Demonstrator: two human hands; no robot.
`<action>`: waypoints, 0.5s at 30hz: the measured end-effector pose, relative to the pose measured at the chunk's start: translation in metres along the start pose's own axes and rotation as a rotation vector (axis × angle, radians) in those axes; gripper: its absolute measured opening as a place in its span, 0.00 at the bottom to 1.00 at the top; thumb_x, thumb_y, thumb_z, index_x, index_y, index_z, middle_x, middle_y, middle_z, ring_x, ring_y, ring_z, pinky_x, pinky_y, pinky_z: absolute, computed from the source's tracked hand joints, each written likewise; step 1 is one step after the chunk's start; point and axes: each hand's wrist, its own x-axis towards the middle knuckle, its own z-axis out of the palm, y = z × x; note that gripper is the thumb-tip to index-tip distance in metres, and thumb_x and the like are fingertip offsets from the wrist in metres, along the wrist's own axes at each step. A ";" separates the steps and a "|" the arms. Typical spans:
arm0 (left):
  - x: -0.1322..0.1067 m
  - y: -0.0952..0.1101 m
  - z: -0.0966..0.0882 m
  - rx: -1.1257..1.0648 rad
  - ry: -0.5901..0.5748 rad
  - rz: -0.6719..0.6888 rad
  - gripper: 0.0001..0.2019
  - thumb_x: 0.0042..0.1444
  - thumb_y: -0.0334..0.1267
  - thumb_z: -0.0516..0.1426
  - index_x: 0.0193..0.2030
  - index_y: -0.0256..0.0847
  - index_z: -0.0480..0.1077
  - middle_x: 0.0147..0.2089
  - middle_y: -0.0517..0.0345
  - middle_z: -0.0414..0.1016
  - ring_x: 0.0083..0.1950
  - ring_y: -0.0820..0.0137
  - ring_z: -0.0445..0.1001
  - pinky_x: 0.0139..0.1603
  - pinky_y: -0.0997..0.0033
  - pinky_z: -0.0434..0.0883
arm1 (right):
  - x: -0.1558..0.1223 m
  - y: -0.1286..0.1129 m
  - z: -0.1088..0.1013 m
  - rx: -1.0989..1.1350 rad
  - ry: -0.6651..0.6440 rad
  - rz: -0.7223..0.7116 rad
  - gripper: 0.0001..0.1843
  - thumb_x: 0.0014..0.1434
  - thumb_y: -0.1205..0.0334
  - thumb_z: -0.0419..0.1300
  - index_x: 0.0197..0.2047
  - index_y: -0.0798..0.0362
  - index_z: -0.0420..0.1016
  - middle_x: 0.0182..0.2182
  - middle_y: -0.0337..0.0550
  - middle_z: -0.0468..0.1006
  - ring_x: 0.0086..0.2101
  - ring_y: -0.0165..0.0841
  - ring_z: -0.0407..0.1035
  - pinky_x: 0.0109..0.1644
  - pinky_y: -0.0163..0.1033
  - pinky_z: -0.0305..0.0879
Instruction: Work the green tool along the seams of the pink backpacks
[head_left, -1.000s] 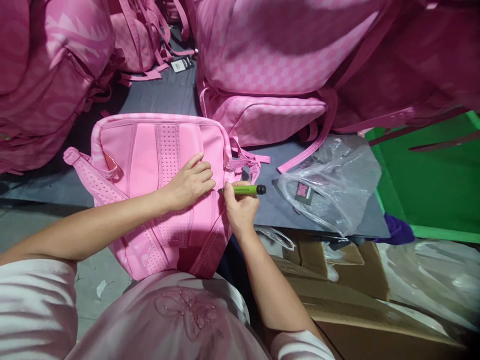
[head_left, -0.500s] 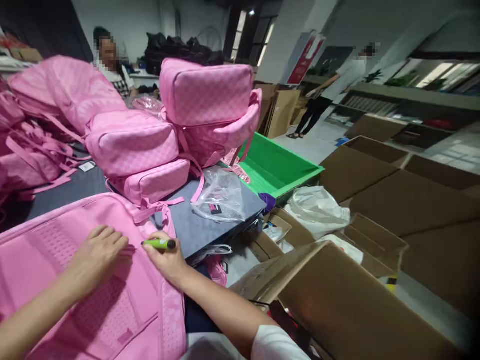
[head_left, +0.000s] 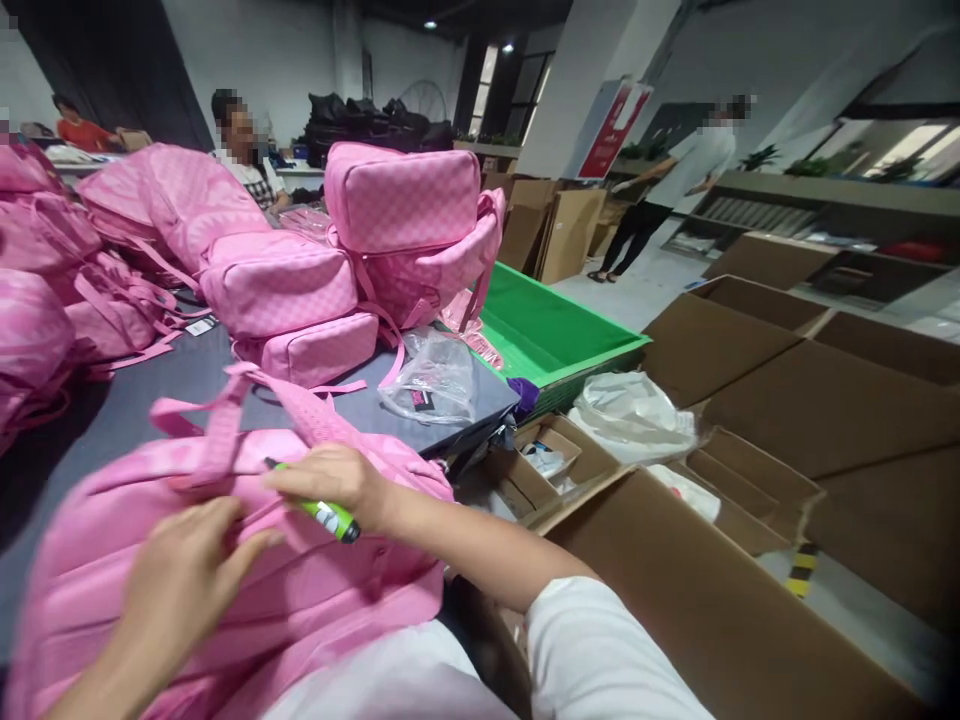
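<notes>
Closed in right hand [head_left: 334, 475]: green marker [head_left: 326, 515], held in bent fingers near its upper-left end. Dark tip at upper left, showing just past the fingers; black end at lower right, jutting free of the hand. Slanted along the near side of the hand, in front of pink fabric. Cannot tell whether touching that fabric.

Located directly below both hands: pink backpack [head_left: 90, 570], set between the light clothing of the person and the dark tabletop [head_left: 157, 390]. Seen at its top, just ahead of the fingers: pink strap [head_left: 225, 420], looped upward.

On the backpack, left of the marker: left hand [head_left: 187, 560], fingers bent at the fabric just below the strap, thumb extended toward the marker. Somewhat blurred; cannot tell whether pinching fabric or merely resting on it.

Beyond, on the tabletop: checkered pink bag [head_left: 281, 285] and, just beside it at right, clear plastic bag [head_left: 442, 375] with a dark tag inside. Past the table's right end: green bin [head_left: 559, 320]. At right, lower down: open cardboard box [head_left: 697, 600]. In the background: seated person [head_left: 251, 160]; farther right, standing person [head_left: 667, 185].
</notes>
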 end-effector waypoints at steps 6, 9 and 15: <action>0.019 -0.018 0.017 0.009 0.074 -0.034 0.09 0.67 0.37 0.53 0.45 0.40 0.74 0.46 0.50 0.82 0.47 0.61 0.78 0.49 0.60 0.71 | -0.057 0.023 0.022 -0.050 0.187 0.226 0.16 0.68 0.66 0.56 0.56 0.48 0.75 0.43 0.46 0.84 0.43 0.36 0.79 0.49 0.45 0.77; 0.026 -0.041 -0.003 0.069 0.072 -0.213 0.20 0.63 0.42 0.60 0.59 0.38 0.70 0.62 0.42 0.73 0.61 0.54 0.69 0.58 0.55 0.67 | -0.047 0.027 0.032 0.029 0.144 0.180 0.21 0.65 0.68 0.58 0.60 0.49 0.72 0.45 0.49 0.83 0.45 0.38 0.78 0.51 0.47 0.76; 0.064 -0.055 -0.001 0.133 -0.350 -0.254 0.41 0.56 0.44 0.65 0.73 0.44 0.55 0.63 0.43 0.70 0.60 0.49 0.67 0.55 0.54 0.64 | -0.012 0.022 0.076 -0.074 0.142 0.152 0.22 0.65 0.68 0.59 0.61 0.50 0.71 0.46 0.50 0.83 0.47 0.42 0.77 0.50 0.49 0.75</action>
